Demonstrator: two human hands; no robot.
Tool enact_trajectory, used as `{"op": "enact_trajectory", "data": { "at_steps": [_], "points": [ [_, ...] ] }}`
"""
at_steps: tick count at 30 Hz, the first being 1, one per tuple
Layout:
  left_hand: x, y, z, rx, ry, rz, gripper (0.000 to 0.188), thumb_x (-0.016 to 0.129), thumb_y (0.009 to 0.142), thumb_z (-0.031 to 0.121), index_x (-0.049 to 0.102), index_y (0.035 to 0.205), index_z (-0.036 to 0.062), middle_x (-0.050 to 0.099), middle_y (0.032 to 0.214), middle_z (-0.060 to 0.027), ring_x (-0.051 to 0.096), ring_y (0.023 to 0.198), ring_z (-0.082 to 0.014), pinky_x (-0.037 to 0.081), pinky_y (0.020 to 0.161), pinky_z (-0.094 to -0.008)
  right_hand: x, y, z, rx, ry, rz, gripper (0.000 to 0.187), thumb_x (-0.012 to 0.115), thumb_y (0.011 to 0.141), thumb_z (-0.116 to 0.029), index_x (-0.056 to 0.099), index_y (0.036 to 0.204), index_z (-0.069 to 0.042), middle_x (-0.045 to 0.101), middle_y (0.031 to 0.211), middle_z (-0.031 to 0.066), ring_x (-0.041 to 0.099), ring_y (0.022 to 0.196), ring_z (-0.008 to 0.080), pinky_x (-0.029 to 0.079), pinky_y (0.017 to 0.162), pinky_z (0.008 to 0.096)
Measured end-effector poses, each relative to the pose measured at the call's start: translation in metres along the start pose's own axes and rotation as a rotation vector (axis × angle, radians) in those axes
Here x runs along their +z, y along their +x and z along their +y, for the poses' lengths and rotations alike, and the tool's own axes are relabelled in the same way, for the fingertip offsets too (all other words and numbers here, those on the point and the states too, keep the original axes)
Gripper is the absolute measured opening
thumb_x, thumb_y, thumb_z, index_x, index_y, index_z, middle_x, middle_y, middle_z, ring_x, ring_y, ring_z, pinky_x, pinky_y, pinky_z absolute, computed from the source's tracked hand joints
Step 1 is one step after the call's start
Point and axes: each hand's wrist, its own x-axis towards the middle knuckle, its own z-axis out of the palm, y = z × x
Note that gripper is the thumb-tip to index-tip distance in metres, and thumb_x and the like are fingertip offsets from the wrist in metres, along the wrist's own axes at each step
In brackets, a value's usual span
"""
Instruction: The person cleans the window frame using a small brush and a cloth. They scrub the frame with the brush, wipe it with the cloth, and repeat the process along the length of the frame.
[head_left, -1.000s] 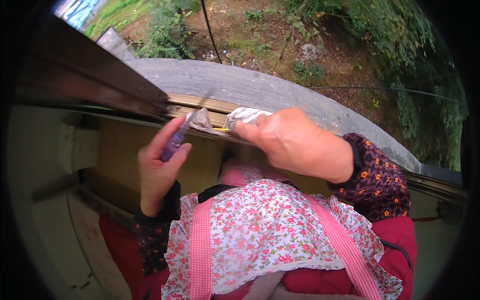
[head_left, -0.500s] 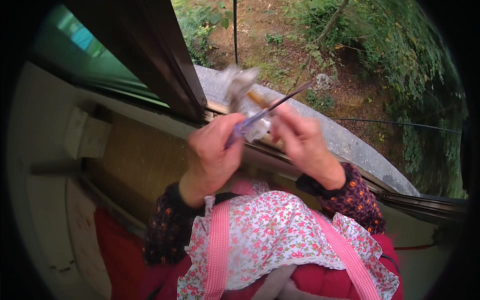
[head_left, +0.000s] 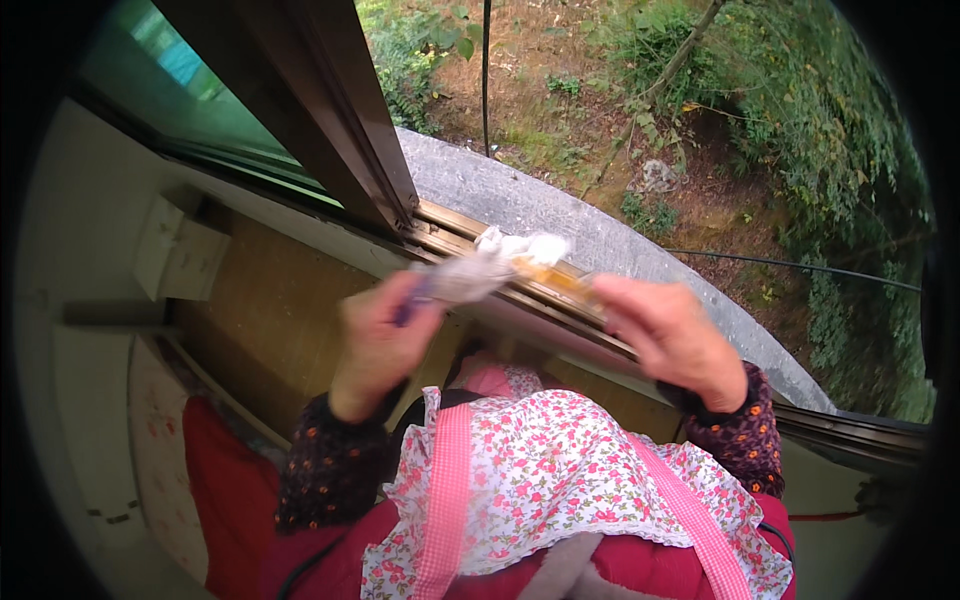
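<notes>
My left hand (head_left: 385,335) is closed round the purple handle (head_left: 410,300) of what looks like a screwdriver; its shaft cannot be made out now. A greyish-white, cloth-like piece (head_left: 465,280), smeared by motion, stretches from that hand toward the middle. My right hand (head_left: 675,330) pinches the end of an orange stick-like handle (head_left: 555,277). A crumpled white cloth-like bundle (head_left: 520,246) sits at the handle's other end, against the greyish piece. Both hands are held up in front of the window track (head_left: 455,232).
The dark window frame (head_left: 350,130) and green-tinted glass (head_left: 220,110) stand at the left. Beyond the track lies a grey concrete ledge (head_left: 480,185), then a planted slope (head_left: 570,125) with dark cables. A wooden surface (head_left: 275,290) and a white box (head_left: 185,250) lie at left.
My hands have moved apart and the right one lower. The white bundle on the orange handle has come down toward the middle. The screwdriver's dark shaft, visible before, no longer shows.
</notes>
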Motion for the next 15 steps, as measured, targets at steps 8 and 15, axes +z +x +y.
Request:
{"op": "enact_trajectory", "data": {
  "at_steps": [8,15],
  "points": [
    [-0.112,-0.078,-0.055,-0.347,-0.249,0.564,0.01,0.06,0.093,0.006,0.067,0.101,0.0047,0.057,0.068,0.0032,0.044,0.053,-0.002,0.031,0.049,-0.0186,-0.007,0.032,0.01,0.074,0.872,0.219,0.033,0.061,0.094,0.004,0.059,0.127,-0.002,0.066,0.117,0.0094,0.066,0.105,0.0181,0.057,0.092,0.0357],
    [-0.129,-0.104,-0.103,-0.503,-0.205,0.633,0.01,0.061,0.094,0.005,0.067,0.101,0.0039,0.055,0.068,0.005,0.044,0.054,-0.0021,0.031,0.049,-0.0184,0.041,0.112,0.009,-0.066,0.732,0.17,0.008,0.07,0.093,-0.003,0.066,0.099,-0.001,0.065,0.095,-0.0002,0.06,0.087,0.0056,0.051,0.074,0.0238]
  ]
}}
